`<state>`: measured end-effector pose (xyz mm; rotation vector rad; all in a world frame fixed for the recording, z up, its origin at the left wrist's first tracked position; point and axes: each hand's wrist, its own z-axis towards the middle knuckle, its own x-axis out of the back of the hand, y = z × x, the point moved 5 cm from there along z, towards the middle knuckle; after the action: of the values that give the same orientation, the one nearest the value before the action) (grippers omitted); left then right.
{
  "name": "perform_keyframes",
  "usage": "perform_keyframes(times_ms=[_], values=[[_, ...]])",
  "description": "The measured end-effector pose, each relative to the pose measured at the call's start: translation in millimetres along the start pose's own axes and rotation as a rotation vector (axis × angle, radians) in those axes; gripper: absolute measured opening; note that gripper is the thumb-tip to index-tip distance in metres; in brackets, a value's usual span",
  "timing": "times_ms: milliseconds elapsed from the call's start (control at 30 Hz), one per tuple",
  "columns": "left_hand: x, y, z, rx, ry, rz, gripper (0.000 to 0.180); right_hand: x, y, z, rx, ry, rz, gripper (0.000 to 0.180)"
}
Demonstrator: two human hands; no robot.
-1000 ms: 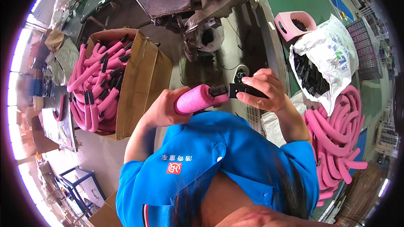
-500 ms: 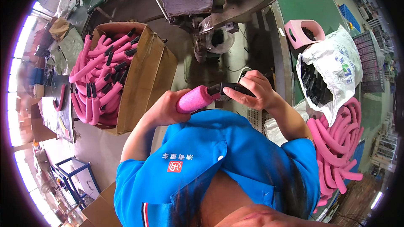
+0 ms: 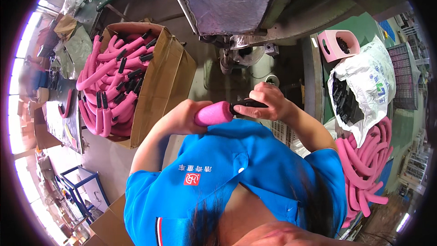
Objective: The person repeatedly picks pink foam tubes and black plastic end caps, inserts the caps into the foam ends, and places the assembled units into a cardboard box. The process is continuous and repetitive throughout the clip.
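Note:
In front of my chest, my left hand is wrapped round a pink foam-covered tube, its near end pointing right. My right hand grips a black plastic piece between thumb and fingers. The black piece meets the open end of the tube; how deep it sits inside cannot be seen. The rest of the tube is hidden behind my left hand.
To the left, a cardboard box holds many pink tubes with black ends. A machine stands ahead. At right are a white sack of black pieces, a pink container and piled pink tubes.
The black piece has moved in against the tube's end, and the part of it showing between hand and tube is shorter. The surroundings have shifted slightly right and down in view.

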<state>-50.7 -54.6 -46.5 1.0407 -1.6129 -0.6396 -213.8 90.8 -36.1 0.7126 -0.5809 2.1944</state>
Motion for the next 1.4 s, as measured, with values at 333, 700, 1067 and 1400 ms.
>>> perform_keyframes(times_ms=[333,700,1067,1400], values=[[25.0,-46.8,54.4,0.033,0.433,0.125,0.041,-58.1,102.1,-41.3,-0.923,0.23,0.668,0.052],[35.0,-52.2,68.5,0.15,0.5,0.078,0.041,-77.9,151.0,-28.6,-0.533,0.095,-0.336,0.019],[17.6,-89.5,72.5,0.361,0.307,-0.147,0.051,-94.2,176.4,-53.3,-1.424,-0.014,0.694,0.014],[25.8,-90.7,78.1,0.246,0.29,-0.052,0.049,-137.7,244.1,-102.5,-1.402,0.064,-0.201,0.033]])
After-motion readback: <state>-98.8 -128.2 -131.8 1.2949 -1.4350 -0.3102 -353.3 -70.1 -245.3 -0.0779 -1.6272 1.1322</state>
